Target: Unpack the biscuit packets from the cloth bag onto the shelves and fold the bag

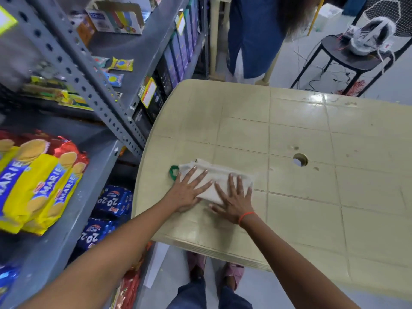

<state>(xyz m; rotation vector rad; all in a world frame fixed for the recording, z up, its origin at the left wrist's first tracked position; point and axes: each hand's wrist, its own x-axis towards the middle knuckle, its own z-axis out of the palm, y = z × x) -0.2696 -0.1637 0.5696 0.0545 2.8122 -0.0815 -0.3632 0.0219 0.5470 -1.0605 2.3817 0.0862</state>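
Observation:
A white cloth bag (217,175) lies folded into a small rectangle on the beige plastic table (312,130), near its left edge. A green handle loop (172,172) sticks out at the bag's left end. My left hand (189,188) presses flat on the bag's left part, fingers spread. My right hand (235,199) lies flat on its right part, fingers spread too. Yellow and blue Marie biscuit packets (38,188) sit on the grey metal shelf (73,219) at the left. Blue 20-20 packets (113,201) lie on a lower shelf.
The grey shelf rack's slotted post (89,85) runs close to the table's left edge. Dark boxes (174,61) and small yellow packets (121,64) fill upper shelves. A person in blue (252,36) stands beyond the table. A black stool (347,56) holds a device at the back right.

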